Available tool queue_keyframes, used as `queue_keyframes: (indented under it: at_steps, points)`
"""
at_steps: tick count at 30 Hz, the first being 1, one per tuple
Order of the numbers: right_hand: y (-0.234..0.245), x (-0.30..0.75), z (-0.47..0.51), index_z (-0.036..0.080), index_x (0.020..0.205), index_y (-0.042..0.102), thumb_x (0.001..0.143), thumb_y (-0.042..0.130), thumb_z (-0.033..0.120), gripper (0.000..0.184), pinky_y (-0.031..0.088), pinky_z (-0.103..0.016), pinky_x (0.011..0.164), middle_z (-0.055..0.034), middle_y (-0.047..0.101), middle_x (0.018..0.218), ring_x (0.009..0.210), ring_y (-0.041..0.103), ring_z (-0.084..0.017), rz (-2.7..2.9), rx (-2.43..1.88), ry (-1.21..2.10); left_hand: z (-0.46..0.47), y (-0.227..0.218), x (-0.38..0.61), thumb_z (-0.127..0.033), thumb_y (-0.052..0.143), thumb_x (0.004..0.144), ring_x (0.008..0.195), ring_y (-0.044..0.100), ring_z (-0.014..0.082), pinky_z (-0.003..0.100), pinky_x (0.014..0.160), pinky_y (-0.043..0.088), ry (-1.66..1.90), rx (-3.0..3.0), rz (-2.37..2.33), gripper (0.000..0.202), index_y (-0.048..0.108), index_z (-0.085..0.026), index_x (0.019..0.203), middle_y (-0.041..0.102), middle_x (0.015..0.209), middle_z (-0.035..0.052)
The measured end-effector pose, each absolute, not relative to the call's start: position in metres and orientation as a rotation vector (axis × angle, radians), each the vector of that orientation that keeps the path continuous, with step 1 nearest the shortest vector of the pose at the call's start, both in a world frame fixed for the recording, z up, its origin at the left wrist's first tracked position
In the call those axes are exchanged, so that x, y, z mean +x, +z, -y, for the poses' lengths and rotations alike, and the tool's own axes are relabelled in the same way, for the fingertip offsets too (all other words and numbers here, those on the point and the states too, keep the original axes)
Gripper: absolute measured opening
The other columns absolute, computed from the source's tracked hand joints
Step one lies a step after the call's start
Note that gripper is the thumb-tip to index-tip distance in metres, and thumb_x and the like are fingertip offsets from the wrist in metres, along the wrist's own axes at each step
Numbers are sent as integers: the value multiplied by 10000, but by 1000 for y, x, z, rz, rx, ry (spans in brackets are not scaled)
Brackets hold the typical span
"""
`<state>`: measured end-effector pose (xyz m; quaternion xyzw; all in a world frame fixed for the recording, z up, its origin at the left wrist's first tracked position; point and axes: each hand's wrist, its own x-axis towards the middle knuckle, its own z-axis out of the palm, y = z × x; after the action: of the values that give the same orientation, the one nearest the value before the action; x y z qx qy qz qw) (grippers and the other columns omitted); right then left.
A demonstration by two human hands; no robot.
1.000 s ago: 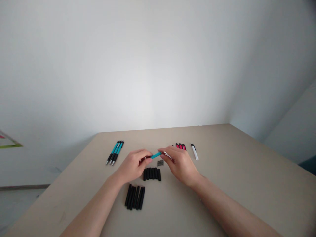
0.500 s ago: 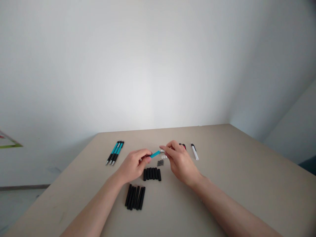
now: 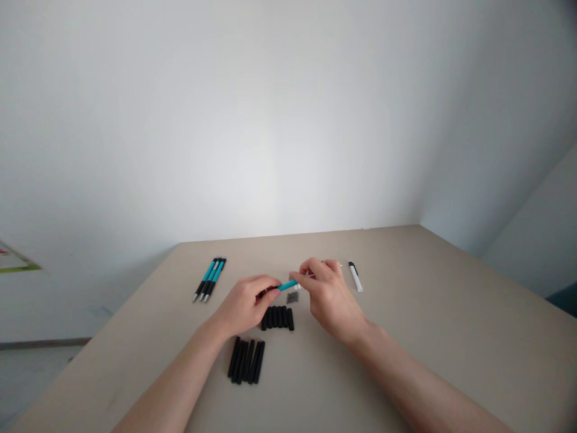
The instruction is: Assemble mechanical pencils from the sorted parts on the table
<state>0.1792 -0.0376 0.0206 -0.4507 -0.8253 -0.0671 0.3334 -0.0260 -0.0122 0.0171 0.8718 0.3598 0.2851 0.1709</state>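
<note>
My left hand (image 3: 250, 302) is closed round a turquoise pen barrel (image 3: 287, 285) with a dark part at the palm end. The barrel points right and slightly up. Thumb and fingers of my right hand (image 3: 327, 291) are pinched at its far end, on a thin pale rod (image 3: 310, 275) that looks like a pen refill; the fingers hide much of it. Below the hands lie small metal springs (image 3: 293, 297) and a row of short black tubes (image 3: 280, 317). Small white pieces (image 3: 297, 287) are partly covered by my right hand.
Several longer black tubes (image 3: 246, 361) lie nearer me on the beige table (image 3: 333, 388). Three turquoise-and-black pens (image 3: 210, 279) rest at the left. At the right lies a white pen part with a black clip (image 3: 356, 277). A wall (image 3: 279, 120) rises behind the table.
The silvery tip seen at the barrel's right end no longer shows there. A thin pale rod now shows in my right fingers, and the barrel has shifted slightly right.
</note>
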Motion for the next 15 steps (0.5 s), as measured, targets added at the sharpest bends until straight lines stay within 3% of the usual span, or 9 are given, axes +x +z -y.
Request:
queue_keyframes:
  at_steps: [6,10,13,15]
  points:
    - [19,176,37,220,1180,603,832,392,-30,477,436,-409,897,-82,591,937,906,539,-203,2093,-1010,-83,11,13,-26,-231,428,921,659,558,131,231,611,423,833,2444,-1038,199,619,-177,910,629,741,16]
    - [25,176,43,219,1157,590,809,337,-47,506,371,-462,1034,-92,574,1069,1010,555,-183,2086,-828,-40,10,14,-26,-201,416,922,624,549,117,227,619,421,859,2424,-1048,193,595,-180,852,607,686,-10]
    - [31,176,50,208,1030,637,797,361,-30,433,437,-427,965,-95,592,1073,1045,554,-193,2056,-667,-59,8,13,-26,-221,407,930,601,545,113,231,606,425,942,2323,-1100,184,575,-178,867,606,685,-12]
    - [31,175,52,199,949,656,794,387,-12,376,486,-384,858,-89,620,990,967,575,-194,2017,-645,-47,5,12,-26,-281,395,943,535,512,103,226,543,422,1019,2182,-1138,204,547,-172,860,602,678,-7]
